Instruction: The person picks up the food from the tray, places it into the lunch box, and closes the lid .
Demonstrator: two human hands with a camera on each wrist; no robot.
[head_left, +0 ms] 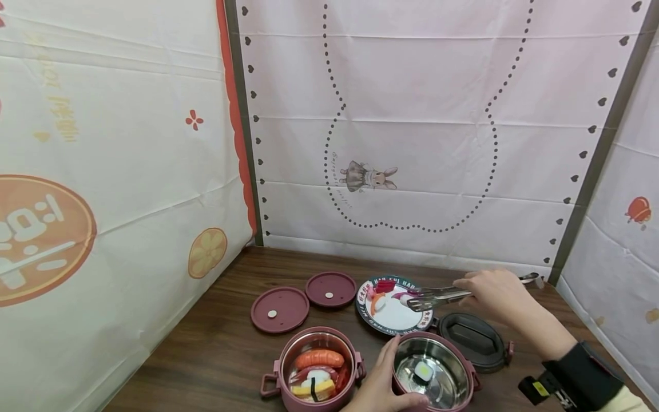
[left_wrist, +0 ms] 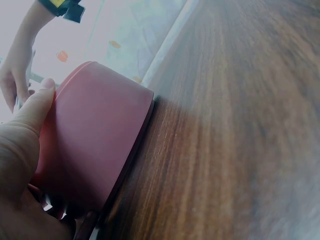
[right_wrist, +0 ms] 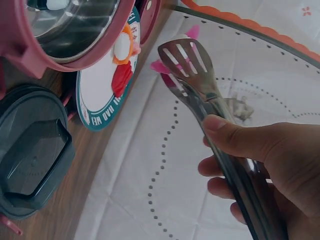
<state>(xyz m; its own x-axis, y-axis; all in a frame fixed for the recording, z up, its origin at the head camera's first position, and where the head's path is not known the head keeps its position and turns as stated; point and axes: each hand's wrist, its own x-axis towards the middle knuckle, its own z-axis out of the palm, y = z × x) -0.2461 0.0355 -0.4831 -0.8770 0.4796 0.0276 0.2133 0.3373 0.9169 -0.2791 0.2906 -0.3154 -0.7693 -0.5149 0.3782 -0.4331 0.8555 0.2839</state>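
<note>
My right hand (head_left: pixel 494 294) holds metal tongs (head_left: pixel 445 296) over the plate. In the right wrist view, a magenta and white toy food piece (right_wrist: pixel 160 66) shows at their slotted tips, apparently between them. My left hand (head_left: pixel 383 386) grips the side of a mauve steel-lined pot (left_wrist: pixel 100 135), thumb near its rim. Inside that pot lies a small black and white piece with a pale yellow-green centre (head_left: pixel 424 371). The round plate (head_left: pixel 396 323) with a dark green rim carries a red piece (head_left: pixel 385 285) and an orange and white piece (head_left: pixel 378 301).
Left of my left hand stands a second mauve pot (head_left: pixel 285 366), holding a toy sausage (head_left: pixel 319 359), a yellow and white piece with a black band (head_left: pixel 315 391) and red pieces. Two mauve lids (head_left: pixel 280 300) lie behind it. A dark lid (head_left: pixel 472 341) lies at right. Printed cloth walls surround the table.
</note>
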